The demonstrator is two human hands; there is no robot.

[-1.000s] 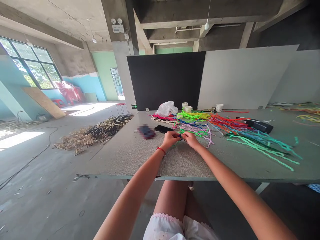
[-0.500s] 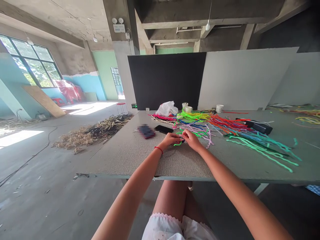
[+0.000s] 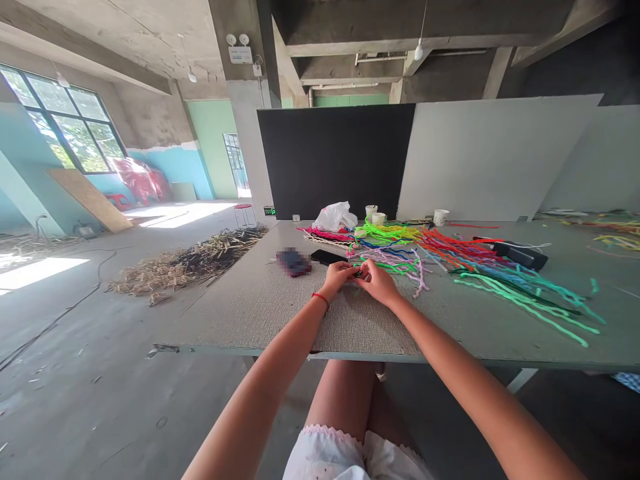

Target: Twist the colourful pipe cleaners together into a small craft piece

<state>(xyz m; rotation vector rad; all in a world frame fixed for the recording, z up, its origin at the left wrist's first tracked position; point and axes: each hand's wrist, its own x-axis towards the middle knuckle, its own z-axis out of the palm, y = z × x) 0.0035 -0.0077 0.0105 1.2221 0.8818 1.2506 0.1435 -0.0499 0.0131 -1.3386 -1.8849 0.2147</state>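
Together, left hand (image 3: 337, 277), right hand (image 3: 379, 283), fingers (image 3: 367, 268) pinched around a small piece (image 3: 357, 273), mostly hidden

from my end, i see the right hand (image 3: 379, 283) lower and further left than half a second ago, fingertips drawn in against those of the left hand (image 3: 339, 275). the green end that poked out below them then is now hard to make out.

Room over mat (image 3: 370, 330); phone (image 3: 327, 257) beyond left hand (image 3: 339, 276)
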